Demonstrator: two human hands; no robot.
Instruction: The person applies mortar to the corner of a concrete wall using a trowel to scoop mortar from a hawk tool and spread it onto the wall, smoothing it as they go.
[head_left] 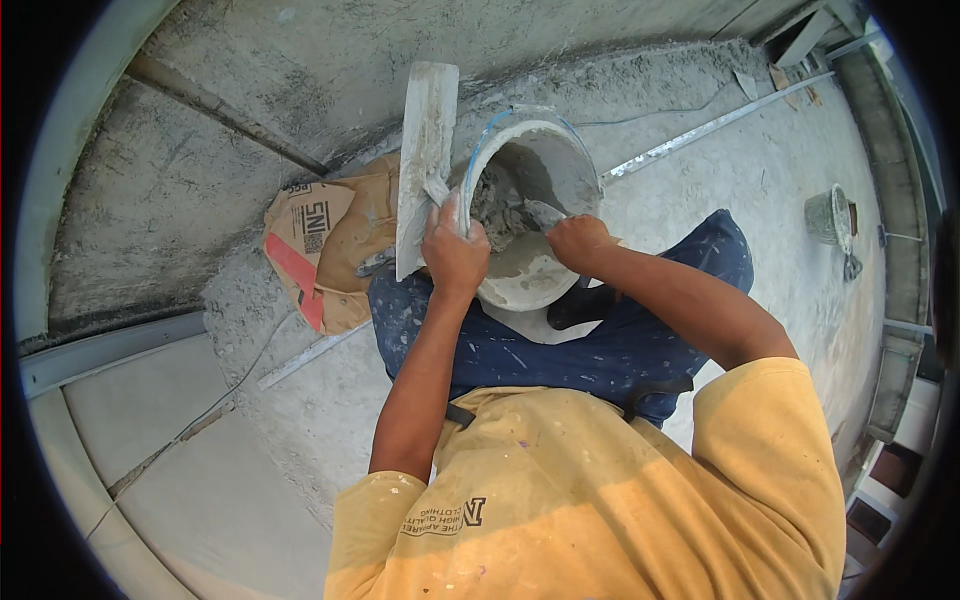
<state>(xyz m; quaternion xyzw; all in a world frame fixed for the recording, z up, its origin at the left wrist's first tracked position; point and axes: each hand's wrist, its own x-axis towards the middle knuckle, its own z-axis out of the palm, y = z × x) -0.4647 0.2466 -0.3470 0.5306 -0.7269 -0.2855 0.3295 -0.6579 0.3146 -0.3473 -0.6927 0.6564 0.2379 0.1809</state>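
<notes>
Left grip [456, 252]: I curl it round the handle of a long float [428, 130], beside the bucket [570, 170].
Right grip [580, 243]: I clench it on a small trowel [543, 213].
Trowel: blade inside the bucket, at the grey mortar [494, 208].

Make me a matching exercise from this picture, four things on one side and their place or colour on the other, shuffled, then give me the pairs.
1. Long grey board
2. Trowel
3. Paper sack
4. Small bucket

A. Brown with a red stripe
B. Held in the right hand
C. Toward the far right of the picture
D. Held in the left hand

Pairs: 1-D, 2-B, 3-A, 4-C
</notes>
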